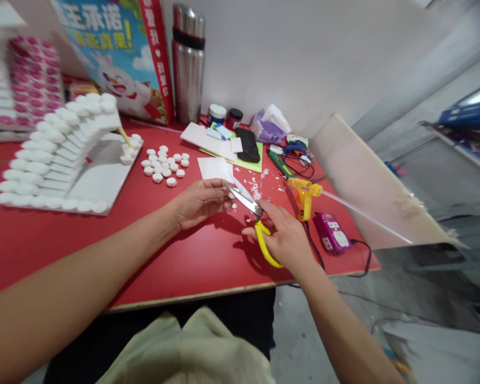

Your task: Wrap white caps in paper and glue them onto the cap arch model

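Note:
My right hand [285, 233] grips a pair of scissors [263, 236] by the yellow handles. The steel blades are parted and point left, toward my other hand. Fingers pinched together, my left hand [203, 201] is at the blade tips; whatever it holds is too small and hidden to name. A white sheet [214, 168] lies just beyond its fingertips. White scraps [256, 186] are scattered on the red tabletop behind the scissors. Farther left sits a group of round white pieces [164, 164].
A white stepped model [64, 154] edged with round pieces stands at left. Behind are a printed box [120, 58], a steel flask [188, 64] and small jars [217, 114]. A yellow glue gun [304, 196], a purple power socket [331, 233] and cords lie at right.

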`<action>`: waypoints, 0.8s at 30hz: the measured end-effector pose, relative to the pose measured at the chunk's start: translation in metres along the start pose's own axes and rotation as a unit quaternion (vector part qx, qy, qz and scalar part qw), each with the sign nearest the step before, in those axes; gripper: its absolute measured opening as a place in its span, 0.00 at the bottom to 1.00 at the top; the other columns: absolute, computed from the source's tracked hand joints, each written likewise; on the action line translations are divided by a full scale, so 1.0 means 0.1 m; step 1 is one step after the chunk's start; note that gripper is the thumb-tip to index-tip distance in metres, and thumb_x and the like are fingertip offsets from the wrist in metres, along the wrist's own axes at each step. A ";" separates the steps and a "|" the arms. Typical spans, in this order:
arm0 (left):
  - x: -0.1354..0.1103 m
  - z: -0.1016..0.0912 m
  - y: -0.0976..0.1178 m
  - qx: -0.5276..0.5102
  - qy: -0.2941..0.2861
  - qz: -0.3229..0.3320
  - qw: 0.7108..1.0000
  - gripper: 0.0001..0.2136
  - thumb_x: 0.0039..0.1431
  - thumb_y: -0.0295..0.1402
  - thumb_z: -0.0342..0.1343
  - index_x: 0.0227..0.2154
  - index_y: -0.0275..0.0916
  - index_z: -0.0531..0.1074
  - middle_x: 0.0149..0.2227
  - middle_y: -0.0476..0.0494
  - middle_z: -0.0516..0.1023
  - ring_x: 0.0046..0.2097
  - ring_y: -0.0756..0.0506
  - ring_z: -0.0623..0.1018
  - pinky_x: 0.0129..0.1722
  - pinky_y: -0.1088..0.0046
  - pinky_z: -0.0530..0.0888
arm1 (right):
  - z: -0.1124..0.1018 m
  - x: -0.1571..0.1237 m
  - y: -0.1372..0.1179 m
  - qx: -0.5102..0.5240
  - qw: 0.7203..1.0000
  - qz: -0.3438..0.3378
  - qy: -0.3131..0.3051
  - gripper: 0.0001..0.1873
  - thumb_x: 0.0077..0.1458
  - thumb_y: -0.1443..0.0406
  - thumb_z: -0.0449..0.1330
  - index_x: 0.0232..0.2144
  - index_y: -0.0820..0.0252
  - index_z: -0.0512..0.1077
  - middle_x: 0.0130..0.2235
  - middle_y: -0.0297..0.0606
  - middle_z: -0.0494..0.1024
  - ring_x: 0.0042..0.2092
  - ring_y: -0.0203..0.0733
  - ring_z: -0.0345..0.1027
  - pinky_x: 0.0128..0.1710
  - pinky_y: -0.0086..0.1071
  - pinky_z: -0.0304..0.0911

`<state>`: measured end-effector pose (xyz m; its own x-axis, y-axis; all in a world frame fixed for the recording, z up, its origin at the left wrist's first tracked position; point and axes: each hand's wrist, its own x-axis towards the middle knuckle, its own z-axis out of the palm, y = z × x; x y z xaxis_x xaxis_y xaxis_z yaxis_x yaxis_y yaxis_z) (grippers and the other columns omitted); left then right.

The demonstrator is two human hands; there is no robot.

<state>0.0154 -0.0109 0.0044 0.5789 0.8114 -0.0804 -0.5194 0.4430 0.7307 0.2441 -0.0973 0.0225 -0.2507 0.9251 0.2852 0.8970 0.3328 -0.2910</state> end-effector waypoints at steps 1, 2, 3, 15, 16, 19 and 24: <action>0.00 0.00 0.00 -0.002 0.001 0.000 1.000 0.13 0.45 0.30 0.75 0.32 0.31 0.81 0.29 0.43 0.79 0.29 0.51 0.76 0.35 0.73 0.74 | 0.00 0.00 0.00 -0.002 1.000 -0.002 0.003 0.36 0.61 0.42 0.61 0.60 0.61 0.71 0.43 0.50 0.82 0.39 0.51 0.78 0.41 0.40 0.72; 0.00 -0.01 0.00 -0.004 0.004 0.000 1.000 0.13 0.45 0.30 0.75 0.33 0.30 0.81 0.29 0.43 0.79 0.29 0.51 0.76 0.35 0.73 0.74 | 0.01 0.00 0.00 -0.005 1.000 -0.005 0.007 0.36 0.61 0.42 0.61 0.60 0.61 0.72 0.42 0.50 0.82 0.38 0.51 0.78 0.40 0.40 0.72; 0.00 -0.01 0.00 -0.006 0.006 -0.001 1.000 0.12 0.45 0.29 0.75 0.33 0.30 0.81 0.28 0.43 0.79 0.29 0.51 0.76 0.35 0.73 0.74 | 0.01 -0.01 0.00 -0.007 1.000 -0.008 0.011 0.36 0.61 0.42 0.61 0.60 0.61 0.72 0.41 0.50 0.82 0.38 0.51 0.78 0.40 0.40 0.72; 0.01 -0.01 0.00 -0.017 0.024 -0.023 0.999 0.11 0.46 0.29 0.75 0.30 0.31 0.80 0.28 0.42 0.81 0.27 0.52 0.77 0.33 0.76 0.76 | 0.03 -0.03 -0.02 0.035 0.999 -0.011 0.040 0.28 0.63 0.46 0.62 0.53 0.62 0.77 0.45 0.51 0.85 0.41 0.52 0.81 0.42 0.40 0.74; 0.00 -0.01 0.00 -0.021 0.025 -0.027 0.999 0.11 0.46 0.28 0.75 0.30 0.31 0.80 0.28 0.42 0.81 0.27 0.52 0.76 0.33 0.77 0.76 | 0.03 -0.03 -0.02 0.047 0.998 -0.002 0.041 0.28 0.63 0.46 0.62 0.53 0.61 0.77 0.45 0.51 0.85 0.42 0.52 0.82 0.42 0.40 0.74; -0.01 -0.01 0.02 -0.037 0.013 -0.049 0.998 0.10 0.48 0.28 0.74 0.31 0.30 0.80 0.30 0.41 0.80 0.28 0.52 0.76 0.34 0.77 0.77 | 0.05 -0.01 0.00 0.079 0.994 0.064 0.044 0.28 0.62 0.46 0.63 0.52 0.60 0.77 0.43 0.48 0.86 0.39 0.51 0.81 0.40 0.40 0.74; -0.02 -0.03 0.08 -0.091 -0.018 -0.083 0.992 0.08 0.52 0.26 0.70 0.33 0.27 0.79 0.30 0.41 0.77 0.27 0.53 0.73 0.33 0.75 0.77 | 0.02 0.05 0.16 0.023 0.982 0.185 0.024 0.30 0.59 0.47 0.64 0.55 0.60 0.76 0.42 0.47 0.85 0.41 0.57 0.81 0.41 0.45 0.73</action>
<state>0.0086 -0.0079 0.0083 0.6858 0.7093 -0.1628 -0.5189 0.6334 0.5741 0.2570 -0.0869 0.0175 0.1067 0.9752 0.1940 0.9058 -0.0149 -0.4235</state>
